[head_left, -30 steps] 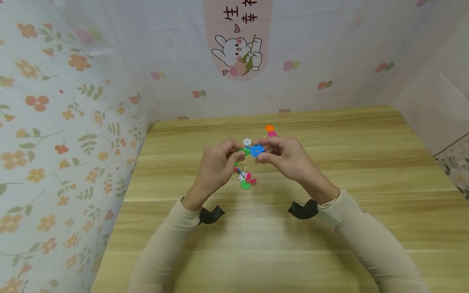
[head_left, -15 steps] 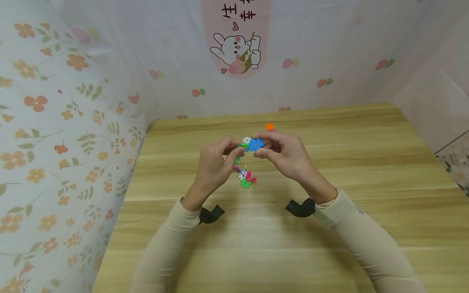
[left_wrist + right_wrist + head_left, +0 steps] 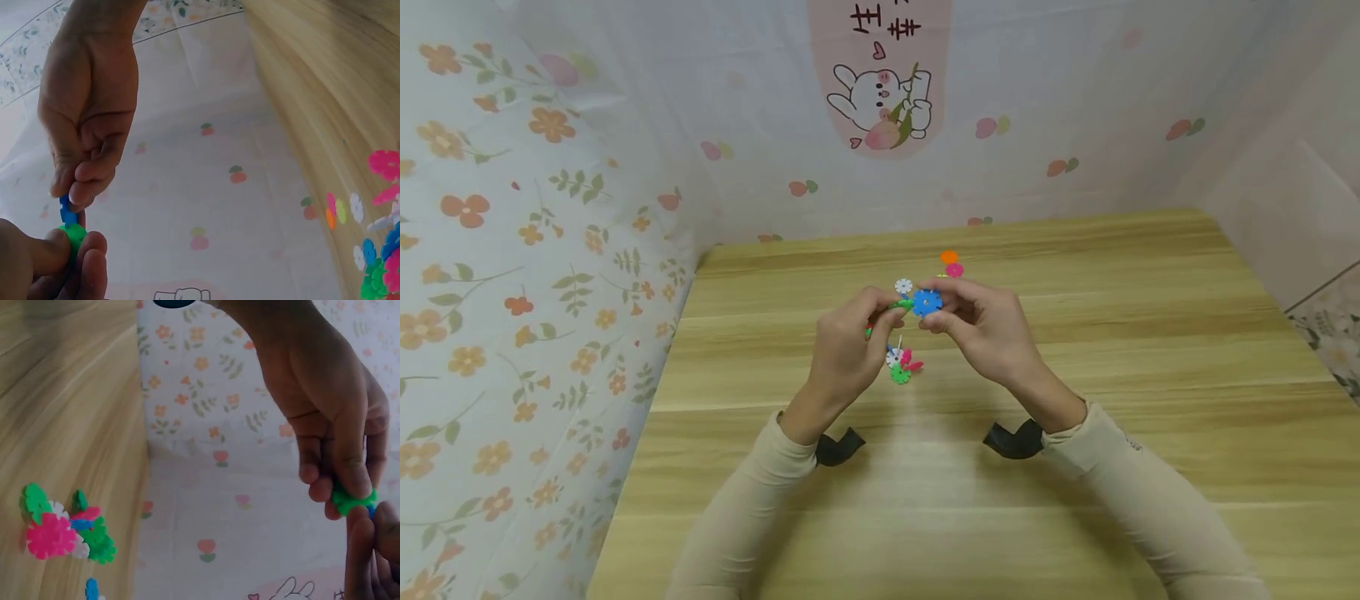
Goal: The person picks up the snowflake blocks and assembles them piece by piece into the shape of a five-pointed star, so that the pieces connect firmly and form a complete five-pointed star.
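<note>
So, blue notched plastic disc (image 3: 927, 302): held above the wood-grain table (image 3: 1075, 500), right beside a green notched plastic disc (image 3: 74, 235)
Right hand (image 3: 992, 329): thumb and fingers pinching the blue
Left hand (image 3: 848, 343): same pinch, on the green
Writing: dark characters (image 3: 867, 17) 生 and 幸, pink printed panel (image 3: 829, 37)
</note>
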A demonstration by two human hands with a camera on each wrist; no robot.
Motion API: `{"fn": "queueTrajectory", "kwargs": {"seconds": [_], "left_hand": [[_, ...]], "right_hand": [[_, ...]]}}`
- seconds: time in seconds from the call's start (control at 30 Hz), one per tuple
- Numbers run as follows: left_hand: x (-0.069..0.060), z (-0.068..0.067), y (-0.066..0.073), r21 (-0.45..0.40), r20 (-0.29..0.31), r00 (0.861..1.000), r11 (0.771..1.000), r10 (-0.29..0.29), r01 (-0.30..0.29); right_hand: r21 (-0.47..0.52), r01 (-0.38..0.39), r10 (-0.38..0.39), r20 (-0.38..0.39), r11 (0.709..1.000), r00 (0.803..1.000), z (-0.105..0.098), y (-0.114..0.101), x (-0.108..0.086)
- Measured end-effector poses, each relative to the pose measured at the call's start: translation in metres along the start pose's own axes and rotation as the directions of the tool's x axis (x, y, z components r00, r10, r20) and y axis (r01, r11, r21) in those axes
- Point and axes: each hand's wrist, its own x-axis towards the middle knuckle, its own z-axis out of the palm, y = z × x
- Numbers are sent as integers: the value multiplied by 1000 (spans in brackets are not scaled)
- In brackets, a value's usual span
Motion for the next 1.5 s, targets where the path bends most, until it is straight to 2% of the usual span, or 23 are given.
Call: {"fn": "queueTrajectory", "kwargs": {"seconds": [0.23, 0.33, 0.47, 0.57, 0.67, 0.77, 0.83, 0.93, 1.03, 1.1, 1.17, 1.23, 1.3, 1.37, 1.43, 1.5], "left_hand": [[-2, -3, 4, -2, 20, 1000, 1000, 12, -12], [-4, -1, 5, -13, 24, 1000, 1000, 18, -17], [-9, 4, 5, -22, 13, 1000, 1000, 23, -23], [-11, 7, 5, -29, 1, 1000, 999, 21, -21], [-13, 10, 6, -38, 15, 1000, 999, 15, -14], [-15, 11, 6, -54, 51, 999, 999, 1, 2], [-16, 12, 7, -54, 71, 997, 998, -11, 15], [-18, 13, 8, -21, 56, 998, 999, -33, 35], [-18, 15, 10, 15, -4, 999, 999, -46, 46], [-17, 17, 11, 21, -40, 998, 998, -55, 56], [-17, 18, 9, -2, -53, 996, 998, -65, 65], [-18, 18, 6, -42, -40, 996, 996, -79, 77], [-20, 18, -1, -87, -7, 995, 991, -104, 103], [-22, 18, -9, -132, 31, 988, 979, -152, 155], [-26, 19, -17, -153, 60, 971, 959, -231, 238], [-29, 19, -24, -147, 73, 945, 933, -320, 328]], "right_hand": [[89, -22, 12, 113, 996, 994, -7, -1, 0], [122, -30, 16, 112, 992, 994, -5, 1, -3], [159, -70, 59, 75, 985, 995, 0, 5, -10], [162, -103, 91, 80, 981, 993, 0, 7, -11], [211, -139, 111, 140, 968, 984, -5, 10, -9], [278, -191, 131, 223, 941, 966, -11, 14, -7], [287, -210, 139, 251, 934, 958, -13, 16, -6], [250, -186, 133, 213, 950, 968, -10, 16, -8], [198, -154, 131, 127, 968, 983, -2, 14, -10], [182, -152, 138, 86, 971, 987, 2, 12, -10], [180, -160, 149, 77, 971, 986, 4, 11, -9], [183, -168, 152, 96, 969, 984, 4, 11, -6], [190, -183, 156, 152, 964, 976, 1, 16, -3], [228, -222, 172, 220, 948, 960, -2, 26, 2], [260, -268, 206, 243, 928, 948, -4, 42, 7], [278, -322, 271, 207, 905, 940, -3, 63, 13]]}}
